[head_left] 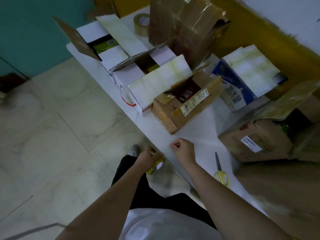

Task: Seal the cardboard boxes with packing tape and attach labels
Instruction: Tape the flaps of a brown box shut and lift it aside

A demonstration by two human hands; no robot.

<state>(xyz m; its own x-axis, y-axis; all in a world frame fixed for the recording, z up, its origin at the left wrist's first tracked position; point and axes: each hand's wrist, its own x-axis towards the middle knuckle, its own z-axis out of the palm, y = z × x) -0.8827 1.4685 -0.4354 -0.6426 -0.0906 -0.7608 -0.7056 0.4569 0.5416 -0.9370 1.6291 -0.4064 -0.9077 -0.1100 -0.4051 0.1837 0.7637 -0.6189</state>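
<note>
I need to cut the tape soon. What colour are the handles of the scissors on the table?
Yellow; the scissors show clearly in the head view.

White shirt (166,224), black trousers (147,186), bare forearms

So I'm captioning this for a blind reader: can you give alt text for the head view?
Seen from above, a person's left hand grips a yellow tape roll at the edge of a white table, while the right hand pinches something thin. Open cardboard boxes crowd the table; yellow-handled scissors lie to the right.
</note>
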